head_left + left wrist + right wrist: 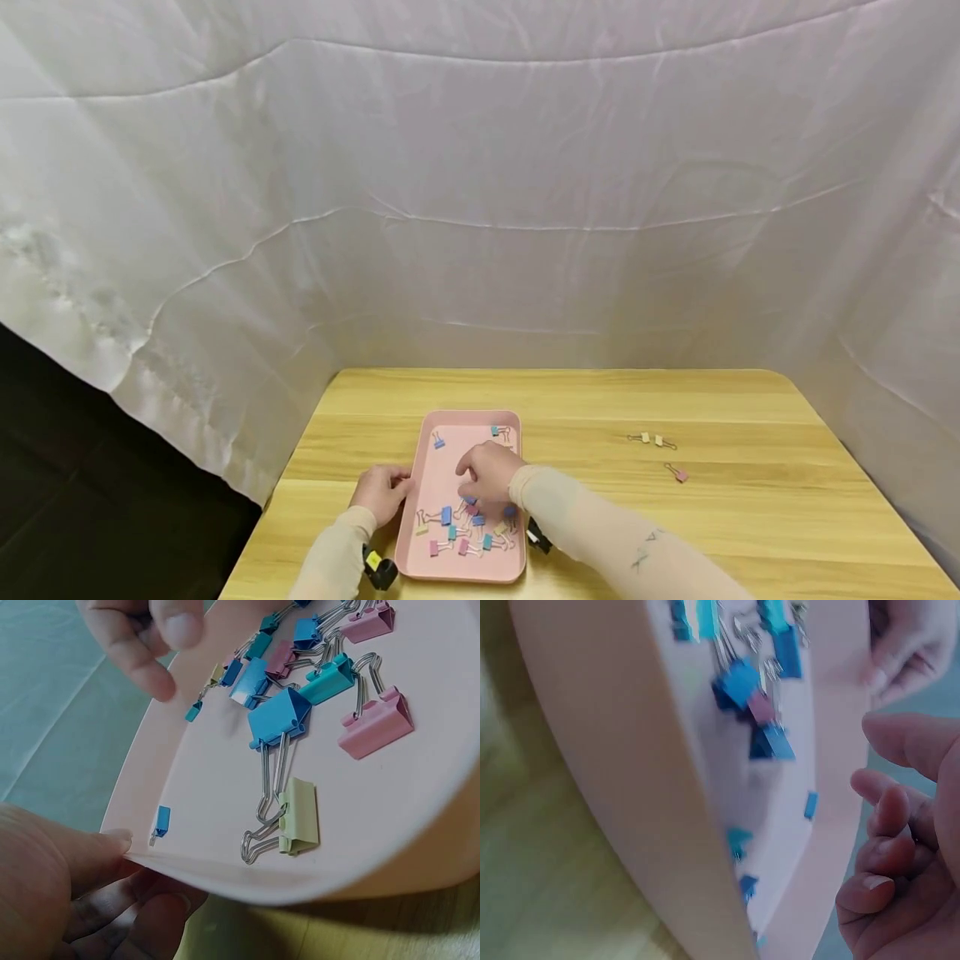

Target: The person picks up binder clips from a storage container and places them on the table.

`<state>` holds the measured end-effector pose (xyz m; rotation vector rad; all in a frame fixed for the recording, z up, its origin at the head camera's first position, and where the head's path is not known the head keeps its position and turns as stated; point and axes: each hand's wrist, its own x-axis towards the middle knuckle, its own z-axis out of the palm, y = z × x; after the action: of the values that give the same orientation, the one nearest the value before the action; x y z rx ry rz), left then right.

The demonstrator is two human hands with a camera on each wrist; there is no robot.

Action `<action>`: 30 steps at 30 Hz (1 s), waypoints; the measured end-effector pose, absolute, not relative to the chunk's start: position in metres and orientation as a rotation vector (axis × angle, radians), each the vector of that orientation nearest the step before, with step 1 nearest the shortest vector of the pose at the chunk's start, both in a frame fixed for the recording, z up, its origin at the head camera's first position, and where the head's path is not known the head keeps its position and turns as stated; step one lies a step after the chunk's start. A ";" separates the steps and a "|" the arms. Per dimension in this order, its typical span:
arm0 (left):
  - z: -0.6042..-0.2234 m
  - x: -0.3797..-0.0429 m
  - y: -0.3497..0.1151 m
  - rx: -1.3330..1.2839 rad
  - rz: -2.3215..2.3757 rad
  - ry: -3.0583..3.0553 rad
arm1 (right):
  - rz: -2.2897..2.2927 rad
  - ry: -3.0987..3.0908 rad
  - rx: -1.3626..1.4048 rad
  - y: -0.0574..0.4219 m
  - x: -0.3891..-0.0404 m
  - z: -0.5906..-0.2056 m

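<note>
A pink tray point(431, 479) on the table holds several small binder clips in blue, teal, pink and yellow, bunched mostly at its near end. My left hand point(381, 493) grips the tray's left rim, thumb on the edge and fingers outside and below. Over the middle of the tray hovers my right hand point(491, 472), its fingers loosely bent, thumb apart from the index finger and no clip visible between them. Close to the left hand in the left wrist view lie a yellow binder clip point(301, 817) and a large blue binder clip point(279, 718).
To the right on the wooden table point(585, 400) lie two yellow clips point(659, 441) and a pink clip point(679, 475). A pale curtain point(525, 283) hangs behind the table and along its sides.
</note>
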<state>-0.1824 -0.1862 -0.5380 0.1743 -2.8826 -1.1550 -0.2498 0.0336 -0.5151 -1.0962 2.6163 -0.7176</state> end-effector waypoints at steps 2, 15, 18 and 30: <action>-0.538 -0.183 -0.186 0.173 -1.148 -2.881 | -0.668 2.596 -1.100 0.029 -0.246 -0.516; -0.539 -0.183 -0.185 0.179 -1.137 -2.878 | -0.438 2.577 -1.139 0.015 -0.236 -0.521; -0.537 -0.183 -0.185 0.169 -1.123 -2.876 | -0.384 2.584 -1.163 0.011 -0.236 -0.519; -0.535 -0.181 -0.185 0.189 -1.161 -2.853 | -0.256 2.603 -1.205 -0.003 -0.235 -0.531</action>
<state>-0.1811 -0.1850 -0.5345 0.1889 -2.8528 -1.1612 -0.2352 -0.0030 -0.5307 -1.2049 2.6029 -0.2564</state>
